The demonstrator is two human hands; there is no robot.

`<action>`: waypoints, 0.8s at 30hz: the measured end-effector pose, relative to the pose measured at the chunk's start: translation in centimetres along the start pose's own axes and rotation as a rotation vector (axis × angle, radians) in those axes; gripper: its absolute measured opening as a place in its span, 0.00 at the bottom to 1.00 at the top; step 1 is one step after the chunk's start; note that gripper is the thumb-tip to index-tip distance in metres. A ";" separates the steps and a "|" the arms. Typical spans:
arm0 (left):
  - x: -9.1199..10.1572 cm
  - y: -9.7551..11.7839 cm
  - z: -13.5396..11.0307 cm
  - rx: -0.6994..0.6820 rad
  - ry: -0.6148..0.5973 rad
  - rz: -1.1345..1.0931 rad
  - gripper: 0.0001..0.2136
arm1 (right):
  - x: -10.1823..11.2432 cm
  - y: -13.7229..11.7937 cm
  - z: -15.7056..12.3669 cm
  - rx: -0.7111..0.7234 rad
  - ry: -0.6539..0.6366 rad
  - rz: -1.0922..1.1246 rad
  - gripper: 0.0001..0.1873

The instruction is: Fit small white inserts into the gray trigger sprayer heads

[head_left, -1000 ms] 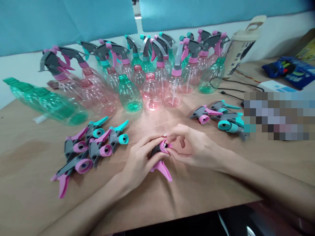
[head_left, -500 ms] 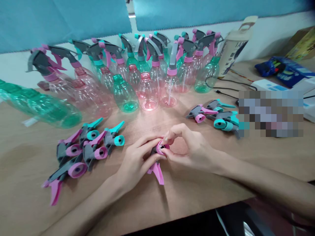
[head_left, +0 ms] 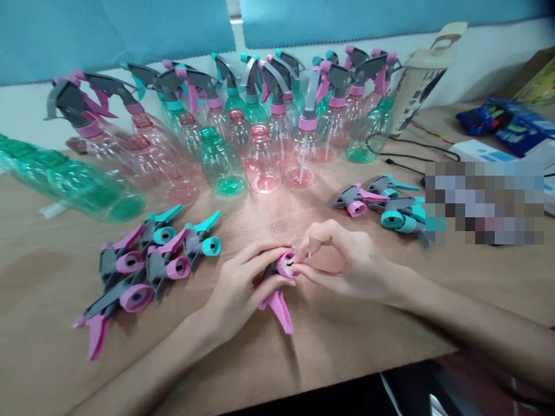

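My left hand (head_left: 236, 283) is wrapped round a grey and pink spray trigger head (head_left: 280, 315), its pink collar turned up toward me and its pink lever pointing down toward the table edge. Inside the collar a whitish ring shows. The thumb and fingertips of my right hand (head_left: 347, 260) are pinched together at the collar's mouth. A small pale bit shows by these fingertips, too small to name. Loose trigger heads (head_left: 136, 297) in pink, teal and grey lie left of my left hand. More trigger heads (head_left: 385, 202) lie beyond my right hand.
Pink and green bottles stand at the back, many with trigger heads; a capless green bottle (head_left: 223, 164) is in front. Green bottles (head_left: 87, 188) lie at the left. A white tumbler (head_left: 418, 81), a black cable (head_left: 403, 153) and a blue packet (head_left: 507, 127) are at the right.
My right fingertips have drawn back slightly to the right from the collar, showing more of its whitish inside. The left hand keeps its hold. The view has shifted a little.
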State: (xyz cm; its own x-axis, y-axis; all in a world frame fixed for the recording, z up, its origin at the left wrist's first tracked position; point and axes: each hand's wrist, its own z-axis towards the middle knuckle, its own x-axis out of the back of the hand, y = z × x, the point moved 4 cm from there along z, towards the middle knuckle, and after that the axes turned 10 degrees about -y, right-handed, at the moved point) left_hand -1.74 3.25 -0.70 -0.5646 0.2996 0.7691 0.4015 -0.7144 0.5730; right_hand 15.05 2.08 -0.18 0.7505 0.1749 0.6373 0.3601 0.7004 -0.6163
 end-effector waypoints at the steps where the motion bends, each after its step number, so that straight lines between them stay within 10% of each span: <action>1: 0.0 0.0 0.0 -0.003 -0.001 -0.003 0.10 | 0.1 0.0 0.1 -0.007 -0.024 0.004 0.13; 24: -0.1 0.5 0.2 0.000 -0.061 -0.038 0.10 | 1.2 -0.5 0.5 -0.183 -0.295 -0.095 0.08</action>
State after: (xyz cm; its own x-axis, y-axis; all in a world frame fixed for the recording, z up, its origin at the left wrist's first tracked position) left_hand -1.36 3.03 -0.42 -0.5344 0.3648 0.7625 0.3803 -0.7019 0.6023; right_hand 15.49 2.30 1.14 0.5260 0.3262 0.7855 0.5337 0.5924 -0.6035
